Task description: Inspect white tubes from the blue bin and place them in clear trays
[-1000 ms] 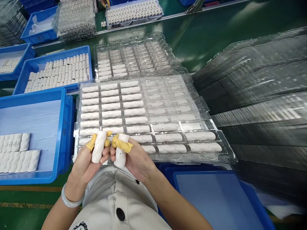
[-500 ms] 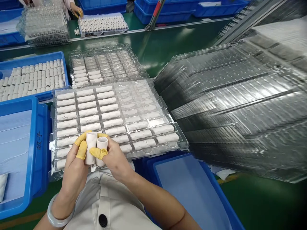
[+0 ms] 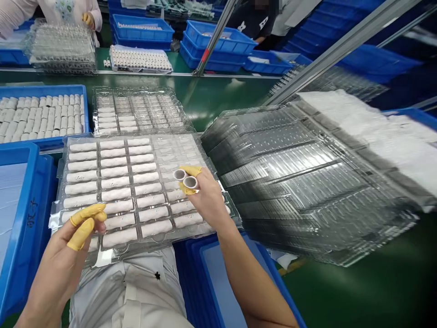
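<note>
My right hand (image 3: 206, 193) is raised over the tray's right half and grips two short white hollow tubes (image 3: 190, 182) side by side, their round ends facing me. Yellow finger cots cover its gripping fingertips. My left hand (image 3: 73, 237), also in yellow finger cots, hovers over the tray's near left corner. Its fingers are half curled, the thumb a little apart from the index finger, and nothing shows between them. Below both hands lies a clear plastic tray (image 3: 99, 258) holding rows of white tubes (image 3: 114, 195); some slots at its far right hold none.
A second clear tray (image 3: 136, 114), part filled, lies behind. Blue bins with white tubes (image 3: 44, 114) and paper lining (image 3: 12, 191) stand at left. Stacked clear trays (image 3: 300, 177) lean at right beside a metal post (image 3: 215, 41). A co-worker (image 3: 68, 13) is across the green bench.
My hands have moved apart: the left let go of the tube and went left, while the right carried both tubes up and right. The camera view has tilted upward.
</note>
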A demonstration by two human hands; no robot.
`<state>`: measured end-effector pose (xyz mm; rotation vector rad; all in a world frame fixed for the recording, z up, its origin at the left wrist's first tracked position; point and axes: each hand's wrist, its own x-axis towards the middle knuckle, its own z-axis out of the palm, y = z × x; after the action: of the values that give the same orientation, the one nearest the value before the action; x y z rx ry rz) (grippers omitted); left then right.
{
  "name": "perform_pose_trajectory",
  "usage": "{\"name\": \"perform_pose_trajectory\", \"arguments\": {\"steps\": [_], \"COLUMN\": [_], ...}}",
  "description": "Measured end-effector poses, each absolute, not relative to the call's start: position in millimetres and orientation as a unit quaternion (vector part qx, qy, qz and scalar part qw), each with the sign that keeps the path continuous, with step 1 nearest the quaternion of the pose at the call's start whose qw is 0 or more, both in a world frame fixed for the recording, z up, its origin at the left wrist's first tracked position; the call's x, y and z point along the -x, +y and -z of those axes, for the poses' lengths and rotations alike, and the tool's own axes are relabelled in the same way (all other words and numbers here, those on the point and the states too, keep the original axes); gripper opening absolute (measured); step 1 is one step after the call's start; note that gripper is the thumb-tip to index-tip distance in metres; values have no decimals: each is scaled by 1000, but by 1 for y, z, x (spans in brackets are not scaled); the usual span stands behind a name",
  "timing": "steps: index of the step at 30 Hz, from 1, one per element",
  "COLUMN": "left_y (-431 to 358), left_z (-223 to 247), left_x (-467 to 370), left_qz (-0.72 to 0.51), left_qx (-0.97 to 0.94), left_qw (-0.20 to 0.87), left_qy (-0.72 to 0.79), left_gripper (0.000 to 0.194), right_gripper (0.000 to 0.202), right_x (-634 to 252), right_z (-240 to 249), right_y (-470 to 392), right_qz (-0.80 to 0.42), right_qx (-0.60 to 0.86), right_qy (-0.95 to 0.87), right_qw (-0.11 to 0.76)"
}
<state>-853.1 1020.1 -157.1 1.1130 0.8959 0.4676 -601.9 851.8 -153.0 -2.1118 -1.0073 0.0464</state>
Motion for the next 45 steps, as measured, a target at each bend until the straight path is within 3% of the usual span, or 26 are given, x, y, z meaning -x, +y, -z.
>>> {"name": "perform_pose_trajectory", "arguments": {"steps": [3,5,16,24,32,37,40,42,45], "left_y": [1023,1025,1049,1059,1073,1095,1114,1126,1139], "left_z": [155,153,141,139,138,131,130,132,143], "left_x": [855,855,887,909,925,960,999,1023,1044], "left_qz": [-217,-216,-287,-324,-344,-326,-203,-82,68], "left_qx": [-499,-497,-502,-470,-483,-589,-673,-696,-695], "left_qw": [730,729,679,663,637,490,301,187,117], "left_qy": [415,419,452,483,493,554,644,688,706], "left_gripper": [31,32,32,33,31,46,54,56,56], "right_gripper": [34,36,32,27,25,17,26,20,33], "right_x": [588,587,568,574,554,536,516,502,495], "right_z": [157,161,151,147,162,194,223,241,253], "right_y": [851,855,869,872,884,892,882,874,869], "right_qz": [25,-7,-80,-39,37,34,14,29,113], "right_qx": [853,844,802,794,809,786,767,755,705], "right_qy": [-502,-533,-591,-601,-586,-613,-631,-644,-691], "right_qw": [141,61,34,-85,-4,74,117,120,110]}}
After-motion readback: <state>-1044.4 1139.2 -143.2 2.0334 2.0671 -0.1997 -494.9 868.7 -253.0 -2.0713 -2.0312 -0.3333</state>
